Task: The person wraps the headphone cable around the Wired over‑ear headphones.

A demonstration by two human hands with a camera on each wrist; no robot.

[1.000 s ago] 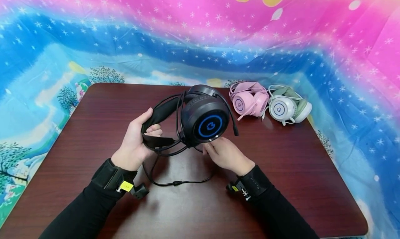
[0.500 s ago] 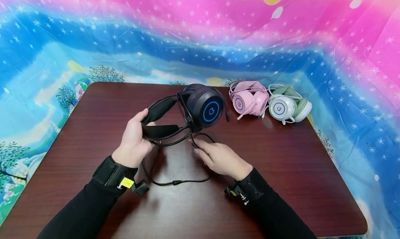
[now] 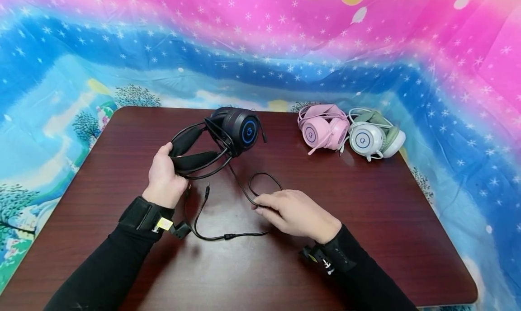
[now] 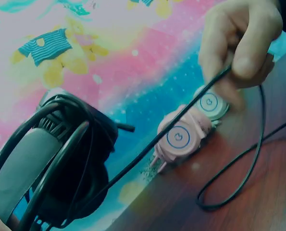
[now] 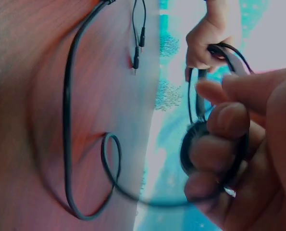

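Observation:
My left hand (image 3: 164, 177) grips the headband of a black headset (image 3: 232, 128), holding it above the table at the left of centre. The ear cup with a blue ring logo faces right, and a short microphone boom sticks out beside it. From the headset a black cable (image 4: 152, 144) runs taut to my right hand (image 3: 293, 211), which pinches it between thumb and fingers. Beyond that hand the cable forms a loop, then lies along the table to a splitter (image 3: 229, 236) and two jack plugs (image 5: 136, 57).
A pink headset (image 3: 324, 128) and a white-and-green headset (image 3: 372, 137) rest side by side at the back right of the dark wooden table (image 3: 366, 256). A colourful printed cloth (image 3: 244, 40) hangs behind the table and along its sides.
My left hand has carried the black headset to the left. My right hand has drawn the cable away from the ear cups, toward the front, so a longer stretch hangs between them.

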